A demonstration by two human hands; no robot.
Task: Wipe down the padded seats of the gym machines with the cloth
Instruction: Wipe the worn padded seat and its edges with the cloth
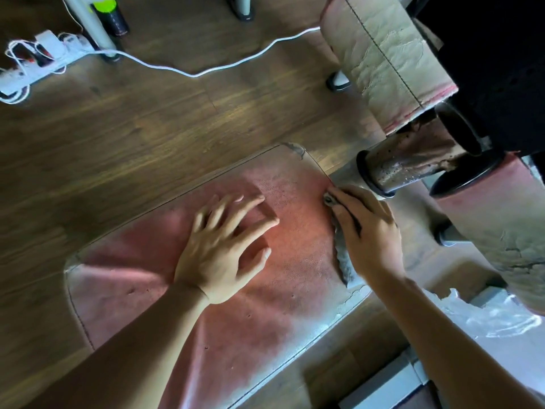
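A worn red padded seat (265, 314) fills the middle of the view, its corners cracked and peeling. My left hand (227, 246) lies flat on the pad with fingers spread. My right hand (368, 234) presses a dark grey cloth (342, 258) against the seat's right edge; only a strip of the cloth shows under the palm and fingers. A second worn pad (383, 57), beige with a red edge, rises at the upper right.
A rusty metal tube (398, 169) with a black end cap juts out just beyond my right hand. A power strip (38, 60) and a white cable (206, 69) lie on the wooden floor. Crumpled clear plastic (483, 317) sits at the right.
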